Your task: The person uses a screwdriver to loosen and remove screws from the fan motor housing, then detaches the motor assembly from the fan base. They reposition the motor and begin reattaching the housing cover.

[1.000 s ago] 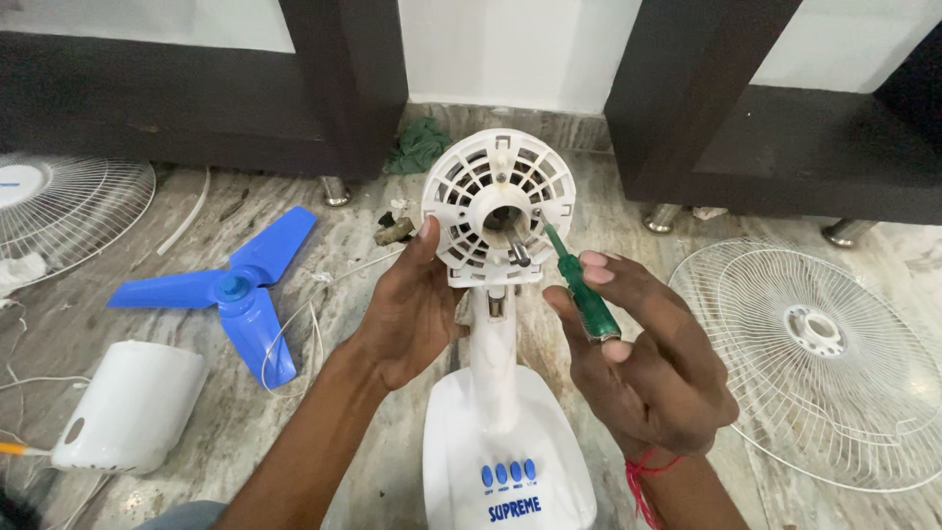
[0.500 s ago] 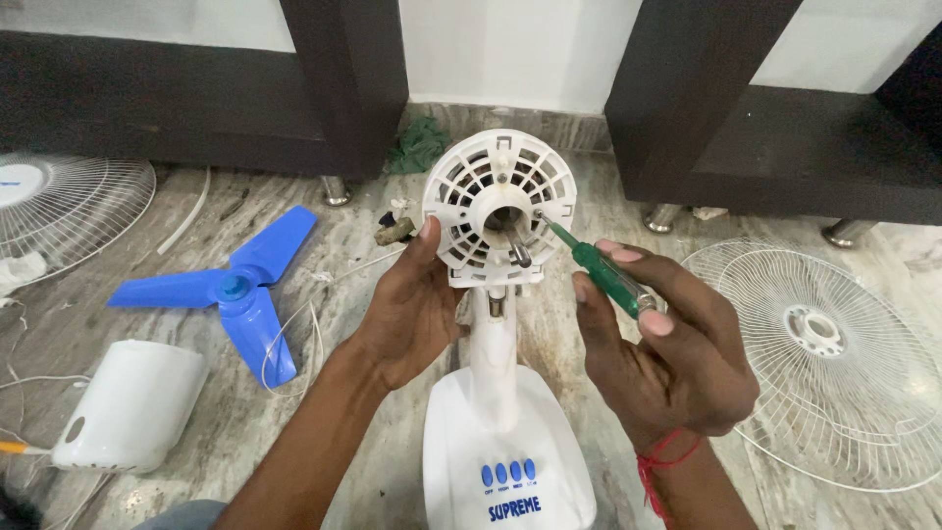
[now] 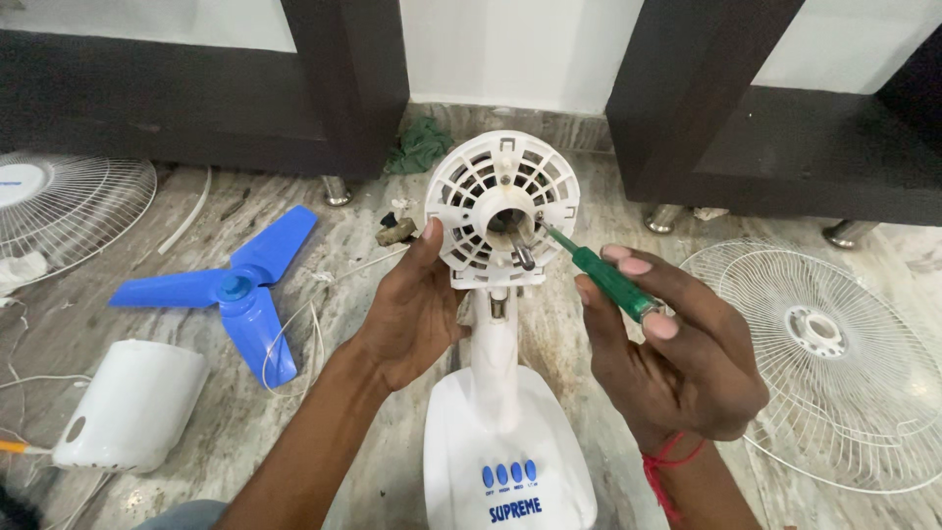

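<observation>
A white table fan body (image 3: 505,442) stands on the marble floor, its round vented motor housing (image 3: 500,201) facing me with a metal shaft sticking out of the centre. My left hand (image 3: 417,314) grips the housing's left side and the neck below it. My right hand (image 3: 672,348) holds a green-handled screwdriver (image 3: 608,280), whose tip rests against the housing just right of the shaft.
A blue three-blade fan propeller (image 3: 231,290) lies on the floor at left, with a white rear motor cover (image 3: 132,407) below it. Wire fan guards lie at far left (image 3: 64,201) and at right (image 3: 834,363). Dark furniture legs (image 3: 343,88) stand behind, with a green rag (image 3: 420,147).
My right hand has swung the screwdriver from upright to slanted, and its tip has moved in against the housing beside the shaft. My left hand has kept its grip.
</observation>
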